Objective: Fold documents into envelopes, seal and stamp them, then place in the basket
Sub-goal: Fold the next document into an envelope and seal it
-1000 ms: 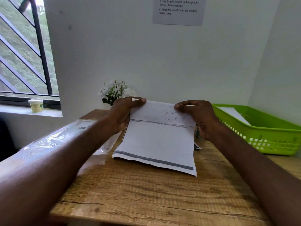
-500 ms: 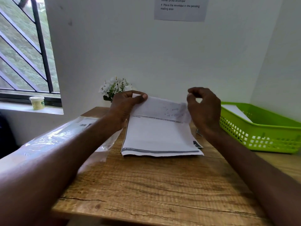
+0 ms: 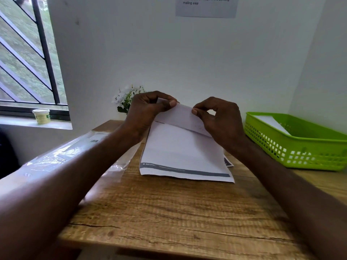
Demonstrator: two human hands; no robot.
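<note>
left hand (image 3: 148, 109) and right hand (image 3: 217, 117) each pinch the far edge of the document (image 3: 180, 147) between thumb and curled fingers, raising a folded flap; its near part rests on the wooden table (image 3: 169, 212). judged light, thin, limp and easily creased; best held at edges and corners. green basket (image 3: 300, 147) stands right, paper inside. wall notice (image 3: 205, 6) reads "4. place the envelope in the pending mailing area". document print too blurred to read.
</note>
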